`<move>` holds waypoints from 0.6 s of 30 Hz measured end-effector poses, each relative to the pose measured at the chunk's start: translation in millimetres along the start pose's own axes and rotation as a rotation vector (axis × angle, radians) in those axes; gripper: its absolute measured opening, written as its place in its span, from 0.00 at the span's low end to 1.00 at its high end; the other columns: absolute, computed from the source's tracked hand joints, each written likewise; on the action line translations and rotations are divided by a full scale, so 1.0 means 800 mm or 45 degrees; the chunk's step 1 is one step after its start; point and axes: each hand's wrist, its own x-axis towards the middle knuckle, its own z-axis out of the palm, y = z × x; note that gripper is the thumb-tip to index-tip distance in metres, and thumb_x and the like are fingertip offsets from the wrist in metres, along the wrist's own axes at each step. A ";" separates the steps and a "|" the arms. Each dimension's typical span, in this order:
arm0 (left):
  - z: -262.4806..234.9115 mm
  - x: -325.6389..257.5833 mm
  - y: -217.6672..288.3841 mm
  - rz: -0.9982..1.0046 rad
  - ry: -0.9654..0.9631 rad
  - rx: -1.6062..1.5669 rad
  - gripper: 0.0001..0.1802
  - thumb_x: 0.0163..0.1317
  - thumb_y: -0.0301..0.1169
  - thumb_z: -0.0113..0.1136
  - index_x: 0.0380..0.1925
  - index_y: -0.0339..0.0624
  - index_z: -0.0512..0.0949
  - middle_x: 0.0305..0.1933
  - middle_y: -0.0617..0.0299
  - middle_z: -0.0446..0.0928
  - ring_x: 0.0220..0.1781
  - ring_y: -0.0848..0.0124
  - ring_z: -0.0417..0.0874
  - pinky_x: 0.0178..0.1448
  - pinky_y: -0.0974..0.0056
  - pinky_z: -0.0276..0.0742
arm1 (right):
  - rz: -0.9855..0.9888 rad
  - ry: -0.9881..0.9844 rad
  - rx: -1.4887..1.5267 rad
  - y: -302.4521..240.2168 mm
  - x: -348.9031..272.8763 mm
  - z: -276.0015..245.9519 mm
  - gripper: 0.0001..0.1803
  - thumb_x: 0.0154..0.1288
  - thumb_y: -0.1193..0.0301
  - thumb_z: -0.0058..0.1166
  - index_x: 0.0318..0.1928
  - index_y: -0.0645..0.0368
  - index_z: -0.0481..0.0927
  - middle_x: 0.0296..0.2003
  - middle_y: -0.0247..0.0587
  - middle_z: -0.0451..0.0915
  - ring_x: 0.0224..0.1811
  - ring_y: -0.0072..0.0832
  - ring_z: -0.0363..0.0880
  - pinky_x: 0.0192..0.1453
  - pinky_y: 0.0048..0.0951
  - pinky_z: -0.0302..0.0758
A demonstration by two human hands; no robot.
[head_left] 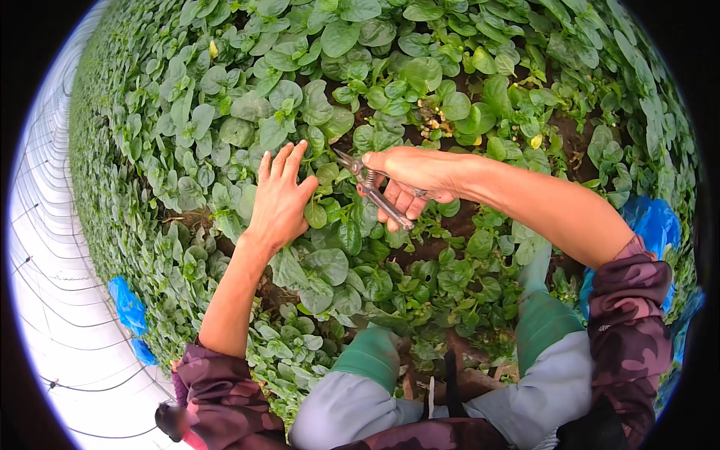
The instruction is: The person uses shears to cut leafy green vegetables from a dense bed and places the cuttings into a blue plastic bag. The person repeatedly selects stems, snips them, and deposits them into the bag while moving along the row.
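My right hand (pixel 412 180) is wrapped round a pair of pruning shears (pixel 386 202). The spring shows between the handles, and the pointed blades are tipped up and left over the leaves. To the left of the blades, my left hand (pixel 283 195) reaches into the foliage with its fingers stretched out and the thumb apart, holding nothing that I can see. Its fingertips are by the broad green leaves (pixel 271 133) of low leafy plants. Just under the shears lie more leaves (pixel 349 236) of the same kind.
Dense leafy plants fill the bed all round, with brown soil (pixel 566 139) between them. My green-covered legs (pixel 551 322) stand among them. Blue plastic (pixel 651 225) lies at the right, more blue plastic (pixel 129 304) at the left. A person (pixel 172 420) is at the lower left, near a white sheet wall (pixel 56 300).
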 end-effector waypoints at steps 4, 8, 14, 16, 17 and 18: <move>0.017 0.000 -0.007 -0.017 -0.011 0.016 0.23 0.34 0.20 0.66 0.37 0.38 0.75 0.64 0.43 0.68 0.66 0.45 0.68 0.74 0.44 0.59 | -0.010 -0.016 0.040 -0.004 0.020 0.008 0.28 0.77 0.52 0.26 0.54 0.64 0.70 0.38 0.57 0.82 0.31 0.36 0.87 0.28 0.26 0.82; 0.023 0.000 -0.007 -0.051 0.028 -0.025 0.23 0.36 0.19 0.65 0.38 0.36 0.75 0.59 0.46 0.71 0.62 0.47 0.70 0.72 0.46 0.62 | 0.014 0.010 0.043 -0.003 0.031 0.008 0.30 0.78 0.51 0.24 0.54 0.64 0.71 0.36 0.52 0.81 0.32 0.33 0.85 0.32 0.29 0.80; 0.026 -0.017 -0.014 -0.072 0.174 -0.112 0.21 0.40 0.20 0.65 0.40 0.36 0.75 0.56 0.49 0.73 0.60 0.49 0.72 0.72 0.46 0.63 | -0.033 0.185 -0.108 -0.003 0.011 0.011 0.29 0.79 0.51 0.23 0.51 0.61 0.73 0.27 0.37 0.75 0.22 0.23 0.72 0.25 0.27 0.69; 0.032 -0.029 -0.018 -0.121 0.266 -0.199 0.22 0.40 0.21 0.67 0.40 0.36 0.75 0.57 0.49 0.73 0.62 0.48 0.71 0.72 0.45 0.63 | -0.026 0.193 -0.054 0.002 0.001 0.009 0.30 0.80 0.49 0.22 0.53 0.60 0.73 0.25 0.35 0.74 0.20 0.21 0.70 0.23 0.27 0.66; 0.032 -0.036 -0.020 -0.148 0.312 -0.238 0.22 0.40 0.22 0.69 0.40 0.36 0.75 0.58 0.50 0.73 0.62 0.47 0.71 0.72 0.44 0.63 | -0.039 0.183 -0.026 0.004 -0.004 0.008 0.29 0.80 0.51 0.23 0.53 0.61 0.73 0.27 0.37 0.75 0.22 0.23 0.72 0.25 0.28 0.68; 0.030 -0.042 -0.020 -0.180 0.355 -0.220 0.21 0.44 0.22 0.70 0.41 0.36 0.75 0.57 0.49 0.74 0.60 0.47 0.74 0.68 0.48 0.69 | -0.052 0.172 0.003 0.006 -0.008 0.007 0.29 0.79 0.52 0.23 0.52 0.61 0.73 0.29 0.39 0.76 0.24 0.24 0.74 0.27 0.28 0.71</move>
